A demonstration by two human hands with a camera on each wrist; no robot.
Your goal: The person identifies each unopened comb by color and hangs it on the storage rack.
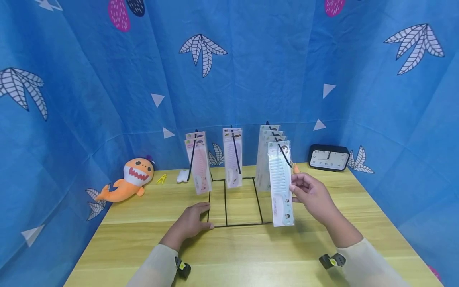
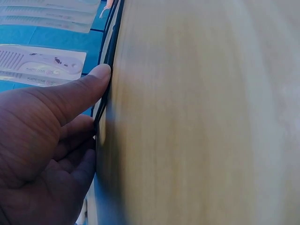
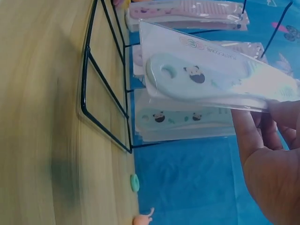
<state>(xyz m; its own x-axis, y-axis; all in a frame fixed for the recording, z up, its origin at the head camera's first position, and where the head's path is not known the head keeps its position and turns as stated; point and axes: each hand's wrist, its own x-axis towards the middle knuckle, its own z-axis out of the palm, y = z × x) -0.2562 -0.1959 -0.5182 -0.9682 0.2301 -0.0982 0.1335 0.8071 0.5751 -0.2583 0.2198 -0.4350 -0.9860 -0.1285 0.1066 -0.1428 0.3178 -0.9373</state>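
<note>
My right hand [image 1: 311, 197] pinches the edge of a pale green packaged comb [image 1: 279, 183], whose top is at the tip of the right prong. The comb's clear pack [image 3: 197, 75] shows a small panda-like print. More green packaged combs [image 1: 263, 159] hang behind it. Near the front left corner of the black wire rack [image 1: 244, 225], my left hand [image 1: 190, 220] holds the base. In the left wrist view its thumb [image 2: 96, 77] lies against the wire, with the other fingers curled beneath. Pink packaged combs [image 1: 201, 165] hang from the left prong, purple packaged combs [image 1: 233, 159] from the middle one.
An orange shark plush [image 1: 134, 177] sits at the left, beside a yellow clip [image 1: 161, 179] and a small white item [image 1: 183, 175]. A black-framed clock [image 1: 328, 158] stands back right. Blue patterned cloth [image 1: 251, 79] surrounds the wooden table [image 1: 251, 255].
</note>
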